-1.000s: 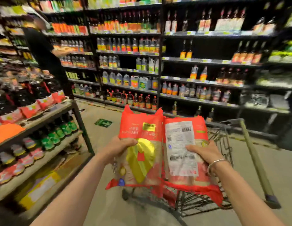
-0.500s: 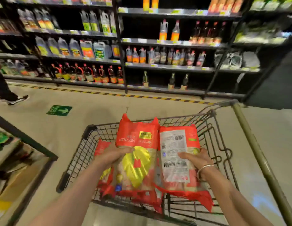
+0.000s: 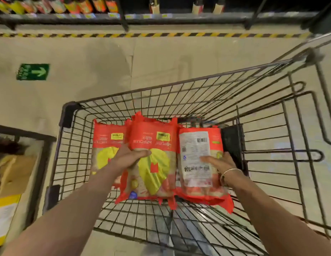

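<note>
Left hand (image 3: 131, 159) is gripping the heart packet (image 3: 155, 169), right hand (image 3: 219, 163) the label packet (image 3: 195, 154), both now sinking from chest height into the cart (image 3: 68, 115); nearly stowed.

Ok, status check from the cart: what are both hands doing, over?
Left hand grips yellow-heart packet; right hand holds barcode-side packet. Both packets low inside wire cart. Third packet lies at their left; nothing in the way.

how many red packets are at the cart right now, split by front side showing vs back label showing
Front with yellow shape showing: 2, the middle packet gripped by the left hand and the far-left packet in the cart.
Back label showing: 1, the right packet held by the right hand.
Total: 3
</note>
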Tool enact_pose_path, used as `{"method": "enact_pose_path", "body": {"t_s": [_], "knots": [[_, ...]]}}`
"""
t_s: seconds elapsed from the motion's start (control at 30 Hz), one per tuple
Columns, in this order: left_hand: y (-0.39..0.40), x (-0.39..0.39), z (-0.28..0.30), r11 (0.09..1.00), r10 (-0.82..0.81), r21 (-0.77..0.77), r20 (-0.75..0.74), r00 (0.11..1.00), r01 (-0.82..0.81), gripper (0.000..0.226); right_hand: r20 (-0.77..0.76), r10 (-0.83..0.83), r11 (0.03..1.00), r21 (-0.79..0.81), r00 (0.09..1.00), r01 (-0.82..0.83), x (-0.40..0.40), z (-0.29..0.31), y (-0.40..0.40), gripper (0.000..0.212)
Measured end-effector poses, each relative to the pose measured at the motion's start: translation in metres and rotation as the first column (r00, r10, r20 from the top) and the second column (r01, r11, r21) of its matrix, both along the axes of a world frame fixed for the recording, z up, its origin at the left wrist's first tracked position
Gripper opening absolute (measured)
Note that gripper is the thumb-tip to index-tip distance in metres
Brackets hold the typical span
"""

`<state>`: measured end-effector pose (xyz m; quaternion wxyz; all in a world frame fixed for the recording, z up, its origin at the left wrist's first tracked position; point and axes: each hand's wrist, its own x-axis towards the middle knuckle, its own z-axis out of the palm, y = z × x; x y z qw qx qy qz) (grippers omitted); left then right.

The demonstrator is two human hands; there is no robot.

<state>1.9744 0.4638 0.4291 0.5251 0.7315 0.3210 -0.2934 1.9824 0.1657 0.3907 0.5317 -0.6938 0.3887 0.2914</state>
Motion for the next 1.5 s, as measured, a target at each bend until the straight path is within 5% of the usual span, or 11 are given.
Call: {"method": "enact_pose_path", "body": {"t_s": [0.2,0.3,0.37,0.4,0.53,0.67,0.8,1.03,1.27,1.5], "knots": [[-0.013,-0.002,-0.032,0.992,-0.025,0.128,0.131,0.991,0.008,0.038,-0.033,-0.008,0.997,0.076,0.999,0.010,-0.016,-0.080,-0.003,0.088],[-0.021,-0.007,-0.040,0.987,-0.024,0.160,0.202,0.979,-0.008,0.074,-0.059,-0.027,0.989,0.140,0.998,0.035,-0.022,-0.082,0.015,0.023],[-0.022,-0.007,-0.044,0.985,-0.016,0.170,0.207,0.978,-0.020,0.089,-0.085,0.022,0.992,0.126,0.996,-0.011,-0.023,-0.085,0.021,0.010],[-0.023,-0.006,-0.045,0.985,-0.020,0.170,0.206,0.978,-0.016,0.092,-0.099,0.026,0.995,0.096,0.995,-0.016,-0.024,-0.086,0.021,0.007],[-0.024,-0.002,-0.042,0.984,-0.039,0.177,0.201,0.979,0.003,0.089,-0.114,0.177,0.975,-0.115,0.978,-0.190,-0.019,-0.073,0.026,0.055],[-0.030,0.003,-0.023,0.959,-0.113,0.276,0.174,0.978,0.062,0.090,-0.068,0.494,0.788,-0.387,0.867,-0.479,-0.008,-0.027,0.027,0.051],[-0.044,0.014,0.023,0.820,-0.359,0.531,0.182,0.915,0.216,0.096,0.051,0.668,0.602,-0.623,0.742,-0.500,0.008,0.030,0.026,0.056],[-0.086,0.045,0.141,0.503,-0.724,0.839,0.277,0.632,0.209,0.078,0.211,0.725,0.472,-0.845,0.656,-0.250,0.011,0.157,0.011,0.056],[-0.195,0.055,0.230,0.510,-0.851,0.814,0.430,0.301,0.277,0.078,0.341,0.570,0.427,-0.900,0.748,0.084,-0.036,0.257,-0.052,0.057],[-0.371,-0.041,0.295,0.411,-0.833,0.812,0.519,-0.190,0.416,0.080,0.477,0.256,0.175,-0.878,0.841,0.445,-0.200,0.334,-0.161,0.054]]}}
